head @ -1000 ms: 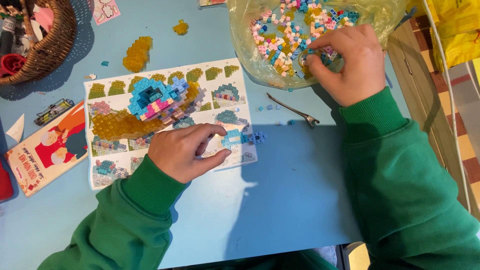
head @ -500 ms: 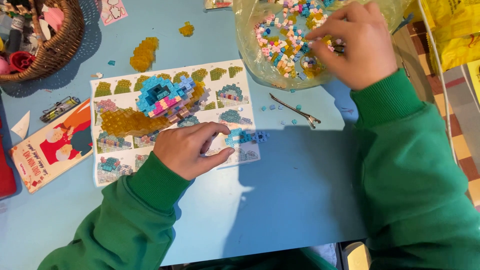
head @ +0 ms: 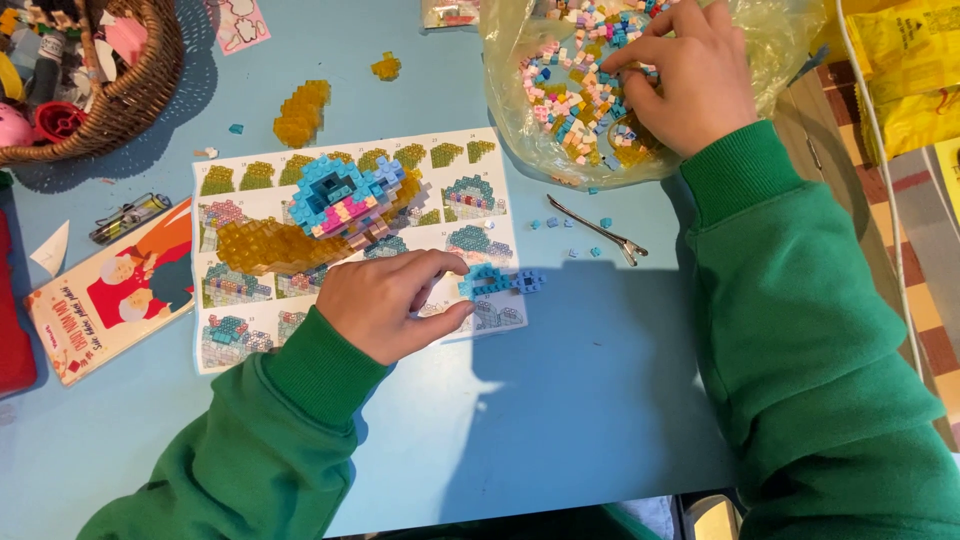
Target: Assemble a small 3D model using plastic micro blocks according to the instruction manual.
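The light blue bench (head: 560, 420) fills most of the view; its left and top edges are cut off, and both green sleeves cover part of its near side. A wicker basket (head: 140, 95) sits at the top left corner, only partly in frame, its contents too jumbled to name. A clear yellowish plastic bag (head: 520, 110) of small mixed-colour bricks lies at the top right, its upper part out of view. The right hand (head: 690, 85) is sunk into that bag, fingers curled down among the bricks; whether it has one pinched cannot be told, since the fingertips are buried.

A printed instruction sheet (head: 450, 165) lies flat in the middle of the bench, partly hidden by the half-built brick model (head: 335, 205) of blue, pink and amber pieces standing on it. A picture booklet (head: 110, 295) lies left of the sheet, touching its edge.

The left hand (head: 385, 300) rests on the sheet's lower half, fingers bent, thumb and forefinger reaching towards a small blue brick piece (head: 500, 282) on the sheet's right edge, just touching it. A metal hair clip (head: 598, 230) lies between sheet and bag, with loose blue bricks around it. An amber brick cluster (head: 300, 112) lies above the sheet.
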